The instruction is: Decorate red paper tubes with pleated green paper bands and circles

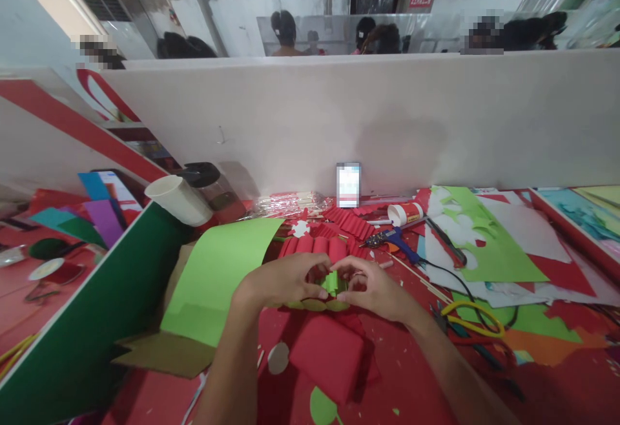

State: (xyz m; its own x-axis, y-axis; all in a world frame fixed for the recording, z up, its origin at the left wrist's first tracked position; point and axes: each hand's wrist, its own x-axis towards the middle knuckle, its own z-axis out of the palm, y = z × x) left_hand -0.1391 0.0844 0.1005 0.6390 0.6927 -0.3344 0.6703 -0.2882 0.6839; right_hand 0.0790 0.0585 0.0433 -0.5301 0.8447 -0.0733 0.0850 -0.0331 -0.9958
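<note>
My left hand and my right hand meet over the middle of the red table, fingers curled in. Between their fingertips they pinch a small folded piece of green paper. A strip of yellow-green scalloped paper lies just under the hands. Behind them sits a red pleated paper piece, and in front a red folded paper block. A large light-green sheet lies to the left of my left hand.
A glue gun, a white glue bottle and yellow-handled scissors lie right of the hands among green, white and red paper scraps. A paper cup rests on a green board at left. A white partition stands behind; other people sit beyond it.
</note>
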